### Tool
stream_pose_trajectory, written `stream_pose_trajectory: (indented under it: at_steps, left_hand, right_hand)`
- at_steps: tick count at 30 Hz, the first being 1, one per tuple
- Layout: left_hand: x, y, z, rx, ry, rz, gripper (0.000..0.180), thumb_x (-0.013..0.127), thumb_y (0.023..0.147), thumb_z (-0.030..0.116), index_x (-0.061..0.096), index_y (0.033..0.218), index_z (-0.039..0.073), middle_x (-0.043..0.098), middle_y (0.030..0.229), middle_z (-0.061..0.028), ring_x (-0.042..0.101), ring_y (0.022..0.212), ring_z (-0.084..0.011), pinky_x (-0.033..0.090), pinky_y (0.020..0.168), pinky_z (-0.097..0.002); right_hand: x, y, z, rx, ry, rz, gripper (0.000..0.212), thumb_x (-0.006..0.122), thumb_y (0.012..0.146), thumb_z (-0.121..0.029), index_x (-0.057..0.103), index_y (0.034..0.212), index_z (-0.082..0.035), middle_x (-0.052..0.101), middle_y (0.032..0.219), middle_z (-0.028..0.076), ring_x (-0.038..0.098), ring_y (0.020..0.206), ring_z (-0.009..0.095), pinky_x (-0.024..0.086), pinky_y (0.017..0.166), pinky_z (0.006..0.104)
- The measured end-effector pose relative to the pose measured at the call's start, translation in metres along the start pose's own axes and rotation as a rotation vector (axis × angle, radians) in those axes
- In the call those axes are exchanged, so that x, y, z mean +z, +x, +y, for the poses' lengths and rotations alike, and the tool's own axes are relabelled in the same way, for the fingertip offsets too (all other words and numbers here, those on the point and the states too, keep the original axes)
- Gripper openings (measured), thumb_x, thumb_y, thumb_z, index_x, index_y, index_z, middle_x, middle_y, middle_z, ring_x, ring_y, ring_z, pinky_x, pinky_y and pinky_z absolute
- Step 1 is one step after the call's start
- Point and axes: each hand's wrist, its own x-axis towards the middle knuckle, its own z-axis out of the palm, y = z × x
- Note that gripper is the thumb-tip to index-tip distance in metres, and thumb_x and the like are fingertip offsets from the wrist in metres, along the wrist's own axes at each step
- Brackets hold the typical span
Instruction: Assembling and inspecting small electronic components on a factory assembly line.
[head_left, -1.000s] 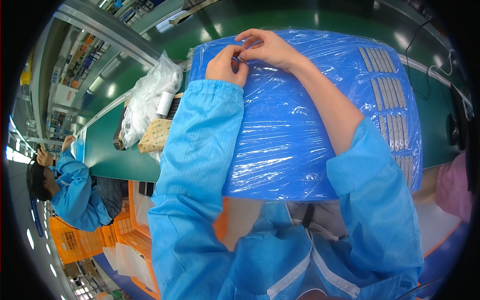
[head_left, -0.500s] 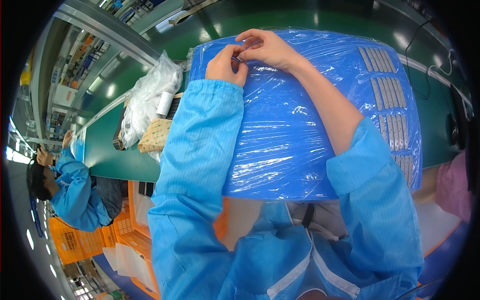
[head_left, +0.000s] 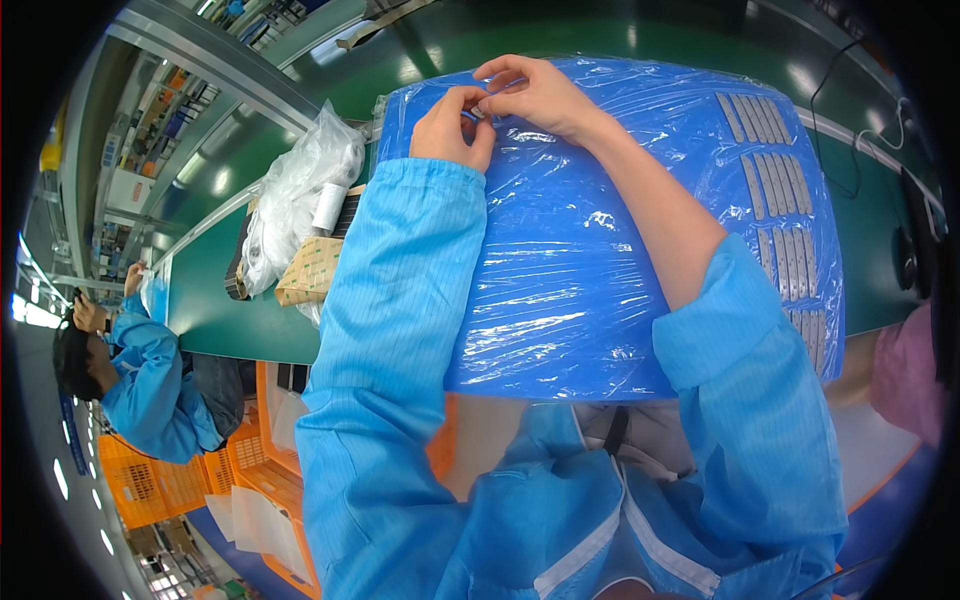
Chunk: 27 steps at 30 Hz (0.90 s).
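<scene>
My left hand (head_left: 450, 130) is closed in a pinch above the far left part of a blue board (head_left: 570, 290) wrapped in clear film. A small light-coloured piece (head_left: 477, 112), too small to name, shows at its fingertips. My right hand (head_left: 540, 98) meets it from the right, thumb and forefinger pinched together at the same piece, other fingers curled loosely. Whether the right fingers grip the piece or only touch it is hard to see. Along the board's right side lie rows of slim grey metal strips (head_left: 785, 185) with small holes.
Left of the board, a crumpled clear plastic bag (head_left: 300, 190), a white roll (head_left: 328, 208) and brown patterned paper (head_left: 308, 272) rest on the green table (head_left: 240, 325). Orange crates (head_left: 150, 485) stand below. A co-worker (head_left: 160, 380) sits far left; a pink sleeve (head_left: 908, 375) shows at right.
My right hand's fingers have shifted very slightly at the small piece. My left hand stays nearly in place, and the rest looks the same.
</scene>
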Motion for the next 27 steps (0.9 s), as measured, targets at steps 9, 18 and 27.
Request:
stream_pose_trajectory:
  at_steps: [9, 18, 27]
  left_hand:
    - [0.001, 0.001, 0.002, -0.008, -0.022, 0.009, 0.022, 0.066, 0.081, 0.005, 0.062, 0.102, 0.004, 0.067, 0.087, -0.0126, 0.066, 0.07, -0.0219, 0.053, 0.065, -0.0336]
    - [0.007, 0.002, -0.002, 0.027, 0.038, 0.069, 0.018, 0.065, 0.087, 0.007, 0.063, 0.105, 0.003, 0.067, 0.079, -0.0106, 0.065, 0.066, -0.0162, 0.052, 0.058, -0.0289]
    - [0.005, 0.003, -0.01, -0.014, 0.055, 0.057, 0.017, 0.062, 0.091, 0.011, 0.064, 0.108, 0.005, 0.067, 0.08, -0.0076, 0.062, 0.065, -0.0143, 0.05, 0.061, -0.0274]
  right_hand:
    - [-0.005, -0.001, -0.005, 0.055, 0.097, -0.032, 0.046, 0.074, 0.081, -0.028, 0.062, 0.118, -0.004, 0.063, 0.101, 0.012, 0.061, 0.092, 0.017, 0.05, 0.082, 0.0298]
    - [0.0, 0.003, -0.004, 0.007, 0.074, -0.048, 0.053, 0.08, 0.073, -0.036, 0.065, 0.11, 0.0, 0.066, 0.093, 0.01, 0.061, 0.085, 0.017, 0.049, 0.077, 0.0277]
    - [-0.002, 0.0, -0.014, 0.053, 0.016, -0.032, 0.051, 0.078, 0.072, -0.038, 0.068, 0.106, -0.001, 0.066, 0.099, 0.013, 0.063, 0.09, 0.02, 0.049, 0.08, 0.029]
